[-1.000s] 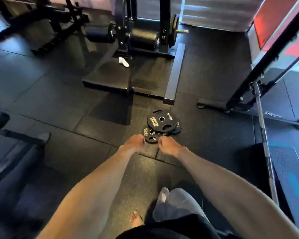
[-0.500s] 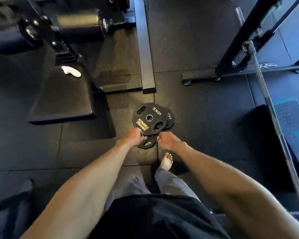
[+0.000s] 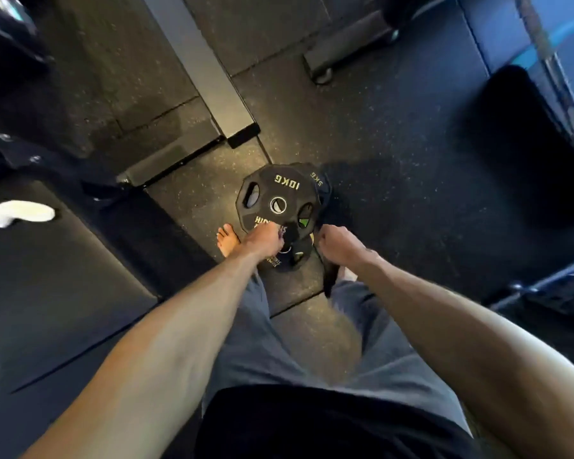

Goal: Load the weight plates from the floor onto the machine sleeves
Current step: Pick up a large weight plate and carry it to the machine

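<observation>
Where the speckled rubber floor (image 3: pixel 395 144) meets the person's feet, a small stack of black weight plates lies flat. Top item: 10KG plate (image 3: pixel 277 202), grip holes and centre bore visible, lettering facing away from the viewer. Beneath it on the right, a 5KG plate (image 3: pixel 322 185) shows only its edge. Beneath on the near side, a smaller plate (image 3: pixel 294 256) sticks out toward the person.

Left hand (image 3: pixel 262 238): fingers curled over the near edge of the 10KG plate, gripping it. Right hand (image 3: pixel 337 243): closed into a fist at the near right edge of the stack; cannot tell what, if anything, it pinches.

Surroundings: bare left foot (image 3: pixel 227 240) just beside the stack on the left; right foot mostly hidden behind the right forearm. Grey machine base beam (image 3: pixel 203 64) runs from far to the stack's far left. Black platform (image 3: pixel 47 276) at left, carrying a white cloth-like item (image 3: pixel 17 213). Dark frame foot (image 3: pixel 345 51) far right. Black pad (image 3: pixel 527 154) and blue matting (image 3: pixel 497 24) at right, well apart from the plates.
</observation>
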